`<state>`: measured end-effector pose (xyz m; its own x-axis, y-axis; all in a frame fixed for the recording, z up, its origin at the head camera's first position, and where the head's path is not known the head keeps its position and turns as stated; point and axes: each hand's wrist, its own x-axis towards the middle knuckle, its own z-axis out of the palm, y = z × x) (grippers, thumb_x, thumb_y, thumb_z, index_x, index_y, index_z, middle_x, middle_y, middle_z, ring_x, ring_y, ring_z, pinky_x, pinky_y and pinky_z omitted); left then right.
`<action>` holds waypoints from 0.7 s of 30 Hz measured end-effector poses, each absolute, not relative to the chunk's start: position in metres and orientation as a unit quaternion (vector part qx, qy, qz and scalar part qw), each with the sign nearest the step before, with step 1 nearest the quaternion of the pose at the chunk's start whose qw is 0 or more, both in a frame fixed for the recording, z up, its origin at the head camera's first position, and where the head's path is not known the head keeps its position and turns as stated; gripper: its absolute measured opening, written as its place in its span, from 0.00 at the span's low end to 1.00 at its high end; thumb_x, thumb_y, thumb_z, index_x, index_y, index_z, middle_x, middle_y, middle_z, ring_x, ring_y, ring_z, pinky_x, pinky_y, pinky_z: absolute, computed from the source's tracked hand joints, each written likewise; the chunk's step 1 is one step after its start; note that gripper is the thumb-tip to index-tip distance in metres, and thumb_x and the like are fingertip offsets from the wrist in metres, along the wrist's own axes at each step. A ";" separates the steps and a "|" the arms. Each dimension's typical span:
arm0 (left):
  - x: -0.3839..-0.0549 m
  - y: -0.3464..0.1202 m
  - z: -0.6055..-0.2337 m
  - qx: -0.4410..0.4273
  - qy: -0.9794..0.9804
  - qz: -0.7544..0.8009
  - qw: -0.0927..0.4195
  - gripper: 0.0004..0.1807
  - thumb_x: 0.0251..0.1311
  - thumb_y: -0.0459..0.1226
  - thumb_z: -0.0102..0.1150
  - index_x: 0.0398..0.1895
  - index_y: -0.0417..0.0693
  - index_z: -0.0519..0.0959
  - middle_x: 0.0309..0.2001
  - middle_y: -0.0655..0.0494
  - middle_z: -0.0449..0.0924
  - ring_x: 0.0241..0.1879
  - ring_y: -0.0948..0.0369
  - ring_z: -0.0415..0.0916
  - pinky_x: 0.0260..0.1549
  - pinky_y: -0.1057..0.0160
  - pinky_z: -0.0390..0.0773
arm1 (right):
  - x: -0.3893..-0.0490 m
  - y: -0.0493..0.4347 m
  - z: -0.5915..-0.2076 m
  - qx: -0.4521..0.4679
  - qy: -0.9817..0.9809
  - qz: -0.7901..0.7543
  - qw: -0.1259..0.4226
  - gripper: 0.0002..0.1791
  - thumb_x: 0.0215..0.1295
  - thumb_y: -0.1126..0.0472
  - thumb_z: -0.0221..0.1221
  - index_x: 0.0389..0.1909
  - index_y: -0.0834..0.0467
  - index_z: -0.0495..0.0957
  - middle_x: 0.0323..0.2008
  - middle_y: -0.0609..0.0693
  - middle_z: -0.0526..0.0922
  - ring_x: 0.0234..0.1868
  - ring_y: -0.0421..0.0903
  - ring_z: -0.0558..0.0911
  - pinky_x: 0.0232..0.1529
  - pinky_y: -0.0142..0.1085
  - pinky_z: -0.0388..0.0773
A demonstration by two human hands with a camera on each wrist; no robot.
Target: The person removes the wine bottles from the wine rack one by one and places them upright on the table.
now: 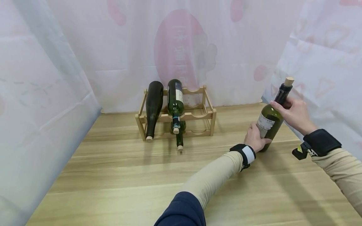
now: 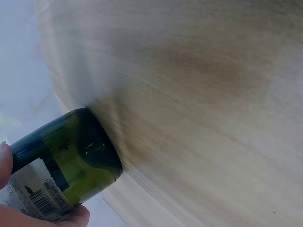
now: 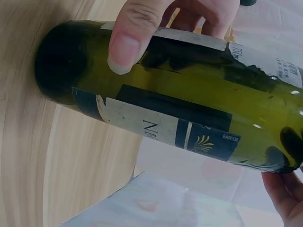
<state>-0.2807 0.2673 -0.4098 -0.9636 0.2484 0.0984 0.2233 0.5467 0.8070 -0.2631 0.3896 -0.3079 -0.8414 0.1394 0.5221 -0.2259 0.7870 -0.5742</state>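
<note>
A green wine bottle (image 1: 271, 125) with a cork (image 1: 289, 81) in its mouth is tilted at the right side of the table. My left hand (image 1: 255, 138) grips its lower body from the left, the thumb (image 3: 127, 52) across the glass. Higher up, my right hand (image 1: 298, 114) holds the bottle around the neck and shoulder, its fingers (image 3: 284, 196) partly cut off in the right wrist view. The bottle's base (image 2: 102, 142) is close to the table; whether it touches is unclear. Torn paper labels (image 1: 265, 121) cover part of the bottle.
Left of the hands stands a wooden wine rack (image 1: 195, 116). A dark bottle (image 1: 154, 103) and a labelled green bottle (image 1: 175, 100) lie on its upper level, corks forward; another bottle (image 1: 179, 138) lies below. Printed white curtains (image 1: 127, 56) surround the wooden table (image 1: 118, 185).
</note>
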 end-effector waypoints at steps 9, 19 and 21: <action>-0.280 0.268 -0.410 0.135 0.885 0.445 0.004 0.36 0.43 0.46 0.77 0.53 0.55 0.65 0.48 0.60 0.76 0.45 0.66 0.77 0.40 0.69 0.76 | -0.261 0.386 -0.308 0.020 -0.902 0.321 0.288 0.19 0.64 0.53 0.61 0.41 0.67 0.78 0.36 0.73 0.83 0.24 0.14 0.70 0.28 0.13 0.65; -0.279 0.266 -0.411 0.145 0.881 0.451 -0.003 0.36 0.44 0.46 0.77 0.53 0.54 0.65 0.48 0.59 0.76 0.45 0.66 0.78 0.40 0.69 0.77 | -0.262 0.385 -0.309 0.018 -0.897 0.328 0.295 0.18 0.64 0.53 0.62 0.41 0.66 0.78 0.33 0.68 0.85 0.24 0.14 0.71 0.27 0.13 0.66; -0.279 0.266 -0.411 0.147 0.881 0.450 -0.005 0.35 0.44 0.46 0.77 0.53 0.54 0.65 0.48 0.59 0.76 0.46 0.66 0.78 0.41 0.69 0.77 | -0.263 0.385 -0.309 0.020 -0.892 0.337 0.300 0.18 0.63 0.53 0.63 0.40 0.66 0.78 0.26 0.53 0.87 0.25 0.15 0.72 0.27 0.13 0.66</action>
<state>-0.2793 0.2657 -0.4110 -0.9568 0.2546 0.1405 0.2629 0.5513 0.7918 -0.2626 0.3846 -0.3093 -0.8197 0.1662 0.5481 -0.2379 0.7717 -0.5898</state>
